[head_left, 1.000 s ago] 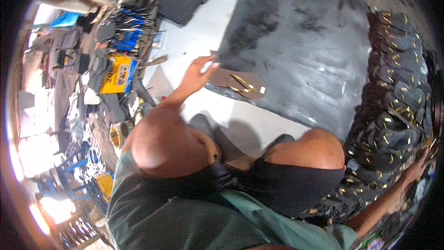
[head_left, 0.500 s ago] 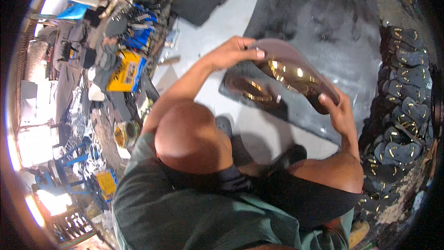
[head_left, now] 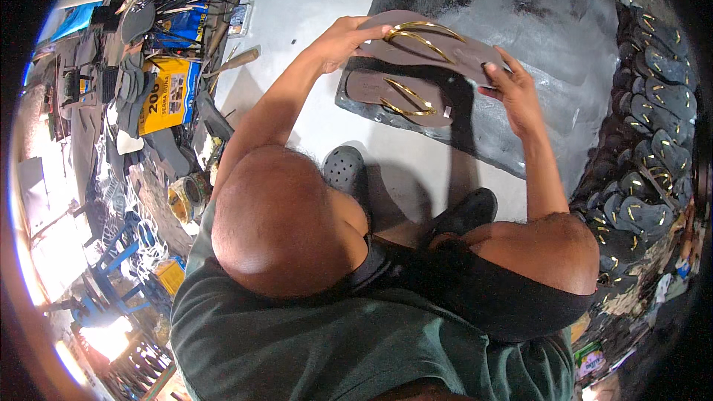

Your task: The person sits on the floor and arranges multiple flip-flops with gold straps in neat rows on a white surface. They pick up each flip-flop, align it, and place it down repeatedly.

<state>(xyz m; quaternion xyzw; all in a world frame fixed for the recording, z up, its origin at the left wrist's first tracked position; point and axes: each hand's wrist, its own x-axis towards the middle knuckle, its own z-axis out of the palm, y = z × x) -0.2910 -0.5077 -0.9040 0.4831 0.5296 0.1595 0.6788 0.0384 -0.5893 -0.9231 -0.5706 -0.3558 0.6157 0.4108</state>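
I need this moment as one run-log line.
left hand: holds one end of gold-strapped flip-flop; right hand: holds opposite end; second gold-strapped flip-flop: lies on dark sheet

Light: burnt-out white, left side | shadows: dark on floor (head_left: 278,33) | glint: gold straps (head_left: 421,25) | focus: centre fairly crisp | edges: bent, black-cornered

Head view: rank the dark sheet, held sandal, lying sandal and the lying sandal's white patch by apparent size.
1. Dark sheet
2. Held sandal and lying sandal, unranked: the held one looks larger, but raised nearer the camera
3. White patch
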